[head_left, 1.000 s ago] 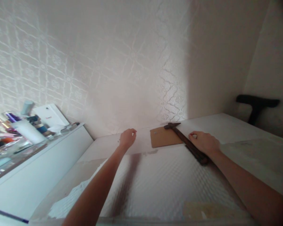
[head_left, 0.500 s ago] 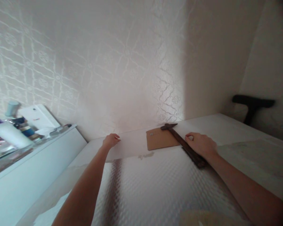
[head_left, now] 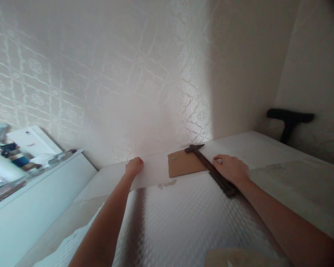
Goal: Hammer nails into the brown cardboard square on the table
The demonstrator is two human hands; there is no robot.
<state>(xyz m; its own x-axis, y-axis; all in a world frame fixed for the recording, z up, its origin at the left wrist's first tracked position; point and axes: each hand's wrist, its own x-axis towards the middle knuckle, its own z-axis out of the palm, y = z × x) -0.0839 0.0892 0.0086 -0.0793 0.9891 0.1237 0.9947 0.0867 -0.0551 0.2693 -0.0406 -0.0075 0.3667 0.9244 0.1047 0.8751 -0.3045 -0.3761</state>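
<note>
My left hand (head_left: 134,167) rests with fingers curled on the far edge of a white padded surface (head_left: 183,218), close to the patterned wall. Beside my right hand (head_left: 231,169) lies a dark hammer (head_left: 208,166); the hand is also curled and lies on that surface against the wooden handle. The hammer's head lies over a brown cardboard envelope (head_left: 183,164) between my two hands. Whether the right fingers grip the handle or only lie by it, I cannot tell.
A white cabinet (head_left: 36,193) stands at the left with bottles and cosmetics (head_left: 8,159) on top. A black bracket-like object (head_left: 289,118) sticks out by the right wall. The wallpapered wall (head_left: 128,74) rises right behind the surface.
My left hand slid left along the far edge, then a little back right, and its fingers curled tighter. My right hand and the hammer kept their places; the view shifted slightly.
</note>
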